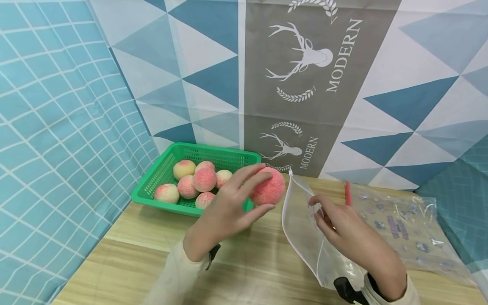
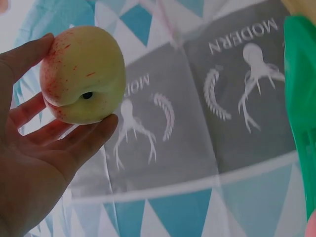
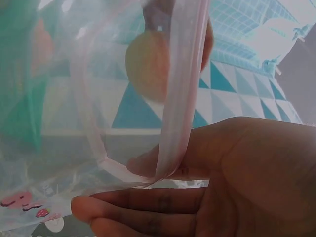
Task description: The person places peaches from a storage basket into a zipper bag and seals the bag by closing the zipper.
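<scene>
My left hand (image 1: pixel 226 207) grips a peach (image 1: pixel 268 186) between thumb and fingers, just left of the bag's mouth. Its pink-red side faces up in the head view; the left wrist view shows the same peach (image 2: pixel 86 74) with a yellow side and a dark stem hollow. A clear zip bag (image 1: pixel 305 231) with a pale pink closure gapes toward the peach. My right hand (image 1: pixel 352 233) pinches the bag's right side. In the right wrist view its thumb (image 3: pixel 145 163) lies inside the rim, with the fingers beneath. Through the film the peach (image 3: pixel 148 64) shows faintly.
At the back left stands a green plastic basket (image 1: pixel 160 203) with several peaches (image 1: pixel 205 180) in it. A second clear bag (image 1: pixel 400 228) with purple prints and a red slider strip (image 1: pixel 348 194) lies flat on the right. Patterned cloth (image 1: pixel 206 55) rises behind the wooden table (image 1: pixel 126 254).
</scene>
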Demonstrator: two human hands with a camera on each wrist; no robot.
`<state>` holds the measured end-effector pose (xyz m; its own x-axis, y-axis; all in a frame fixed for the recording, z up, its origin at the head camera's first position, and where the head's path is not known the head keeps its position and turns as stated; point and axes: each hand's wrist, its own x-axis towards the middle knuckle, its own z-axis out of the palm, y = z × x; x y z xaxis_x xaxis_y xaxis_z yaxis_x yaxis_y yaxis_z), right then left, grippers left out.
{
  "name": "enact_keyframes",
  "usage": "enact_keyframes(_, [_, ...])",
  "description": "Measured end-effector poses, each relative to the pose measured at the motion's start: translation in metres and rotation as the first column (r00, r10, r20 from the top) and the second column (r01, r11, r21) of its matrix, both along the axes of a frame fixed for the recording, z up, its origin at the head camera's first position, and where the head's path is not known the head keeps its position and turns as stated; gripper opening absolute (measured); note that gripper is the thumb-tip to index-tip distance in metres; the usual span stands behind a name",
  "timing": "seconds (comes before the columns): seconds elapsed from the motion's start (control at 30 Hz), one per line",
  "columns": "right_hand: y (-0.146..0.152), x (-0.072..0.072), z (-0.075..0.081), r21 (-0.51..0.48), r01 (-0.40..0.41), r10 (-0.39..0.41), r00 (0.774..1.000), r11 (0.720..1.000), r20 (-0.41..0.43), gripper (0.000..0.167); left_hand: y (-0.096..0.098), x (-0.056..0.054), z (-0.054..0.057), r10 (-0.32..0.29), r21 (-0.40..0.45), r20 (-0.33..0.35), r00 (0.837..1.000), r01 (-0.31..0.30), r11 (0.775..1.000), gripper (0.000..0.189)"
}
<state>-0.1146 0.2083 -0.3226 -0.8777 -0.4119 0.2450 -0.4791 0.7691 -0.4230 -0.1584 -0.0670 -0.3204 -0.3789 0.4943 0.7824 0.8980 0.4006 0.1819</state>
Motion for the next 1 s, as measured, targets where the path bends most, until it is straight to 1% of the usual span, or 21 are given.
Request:
enact_keyframes(0.17, [-0.003,0.004,0.0,-0.008,-0.025,0.025,0.999,1.0,-0.036,0.019,0.018,0.008,-0.007,-0.039,-0.063,-0.007,0.999,0.038,0.997,0.057])
enact_keyframes(0.27, [-0.004,0.006,0.001,-0.015,-0.03,0.029,0.999,0.999,-0.031,0.02,0.026,0.012,-0.012,-0.063,-0.115,0.004,0.998,0.063,0.991,0.056])
enact_keyframes(0.4, [-0.001,0.006,0.004,-0.019,0.002,-0.002,1.0,1.0,-0.007,0.02,0.031,0.013,-0.018,-0.052,-0.188,0.015,0.999,0.054,0.981,0.054])
enact_keyframes(0.5, [0.0,0.006,0.006,-0.026,0.016,-0.017,0.999,1.0,-0.03,0.02,0.031,0.012,-0.022,-0.024,-0.239,0.031,0.999,0.03,0.971,0.05])
enact_keyframes(0.63, [-0.003,0.007,0.007,-0.038,-0.018,0.014,0.995,0.999,-0.1,0.024,0.03,0.01,-0.025,0.011,-0.315,0.071,0.997,0.012,0.949,0.042])
enact_keyframes(0.73, [-0.004,0.009,0.007,-0.055,-0.023,0.015,0.988,0.998,-0.156,0.027,0.03,0.009,-0.027,0.031,-0.367,0.095,0.995,0.006,0.93,0.04])
enact_keyframes(0.83, [-0.005,0.011,0.008,-0.094,-0.017,-0.006,0.971,0.995,-0.24,0.03,0.032,0.008,-0.03,0.049,-0.391,0.111,0.993,-0.001,0.92,0.04])
enact_keyframes(0.9, [-0.004,0.012,0.008,-0.118,-0.018,-0.018,0.954,0.993,-0.298,0.032,0.034,0.008,-0.031,0.06,-0.4,0.121,0.991,-0.007,0.916,0.042])
enact_keyframes(1.0, [-0.004,0.011,0.007,-0.147,-0.029,-0.024,0.937,0.989,-0.349,0.034,0.037,0.008,-0.034,0.072,-0.414,0.143,0.987,-0.006,0.91,0.046])
